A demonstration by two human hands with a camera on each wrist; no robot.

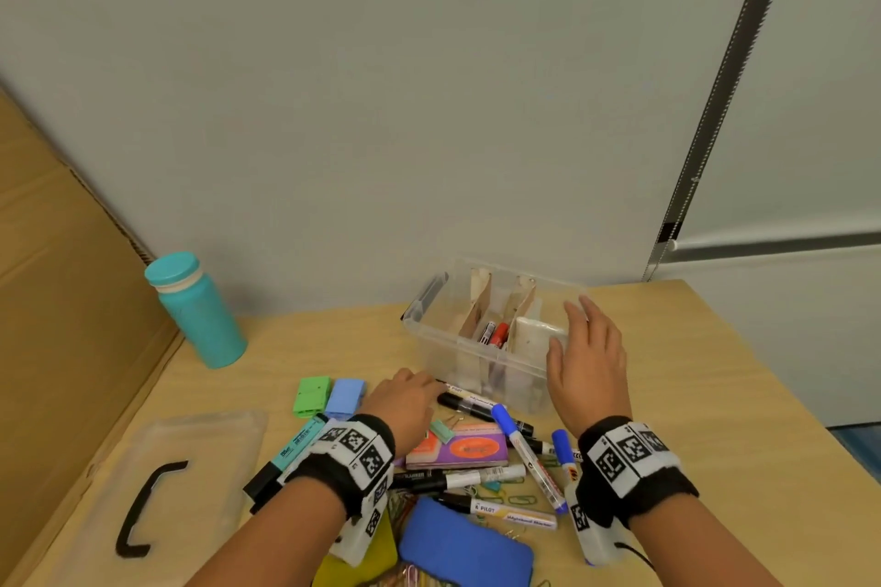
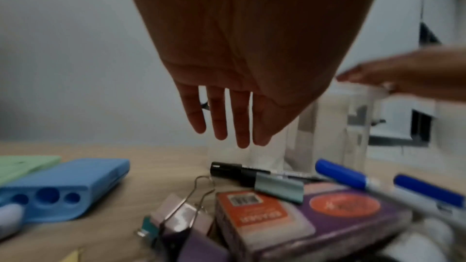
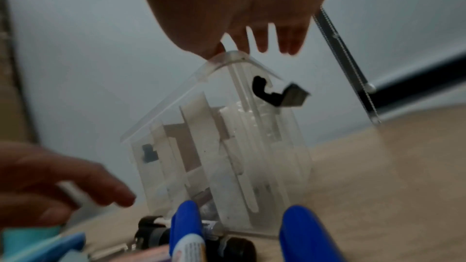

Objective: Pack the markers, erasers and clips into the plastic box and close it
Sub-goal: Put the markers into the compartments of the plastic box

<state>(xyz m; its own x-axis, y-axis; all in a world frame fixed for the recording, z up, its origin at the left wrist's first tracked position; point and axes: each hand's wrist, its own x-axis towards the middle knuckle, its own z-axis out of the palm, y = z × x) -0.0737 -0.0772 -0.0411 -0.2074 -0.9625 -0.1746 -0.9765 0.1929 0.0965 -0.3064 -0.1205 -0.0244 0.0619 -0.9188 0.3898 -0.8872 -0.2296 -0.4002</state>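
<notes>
The clear plastic box (image 1: 441, 350) with cardboard dividers stands open at the back of the table, and a red marker (image 1: 499, 334) lies inside. My right hand (image 1: 567, 324) hovers over the box's right end, fingers straight and holding nothing; its fingertips (image 3: 262, 47) are just above the box's corner (image 3: 234, 57). My left hand (image 1: 424, 388) is low in front of the box, fingers straight (image 2: 219, 127) and empty, over the cap end of a black-and-white marker (image 1: 469, 400). Several markers, blue-capped markers (image 1: 512, 431), binder clips (image 2: 279, 186) and a purple eraser pack (image 1: 457, 446) lie between my wrists.
The box's clear lid (image 1: 190, 467) with a black handle lies at the left front. A teal bottle (image 1: 195, 310) stands at the back left by a cardboard sheet. Green (image 1: 312, 396) and blue (image 1: 345, 398) blocks, a blue board eraser (image 1: 465, 543) and paper clips lie nearby.
</notes>
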